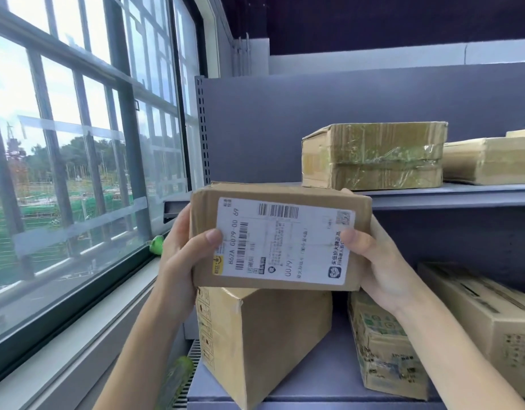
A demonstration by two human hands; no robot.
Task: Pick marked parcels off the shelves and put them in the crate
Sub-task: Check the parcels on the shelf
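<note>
- Grey metal shelving [432, 199] stands just beside a large barred window [77, 158]; trees and green netting visible outside.
- Upper shelf: one tape-wrapped cardboard box [373, 155] resting flat; a second taped box [492, 159] just to its right, cut off by the frame edge.
- Lower shelf [329, 377]: a plain brown carton [264, 338] at left, tilted, with handling symbols down its left face; a green-printed box [385, 347] to its right; a long carton [486, 315] at far right.
- No crate in view.
- Marked parcel [279, 238]: brown cardboard, held in the air in front of the shelves, above the plain brown carton, clear of both shelf boards.
- White shipping label [284, 241] faces the camera, barcodes and "G079" legible.
- Left hand [181, 250] grips the parcel's left end, thumb laid over the label's left edge, fingers behind and hidden.
- Right hand [376, 264] grips the right end, thumb on the label's right edge, fingers wrapped behind.
- A green object [156, 244] sits on the window sill; identity unclear.
</note>
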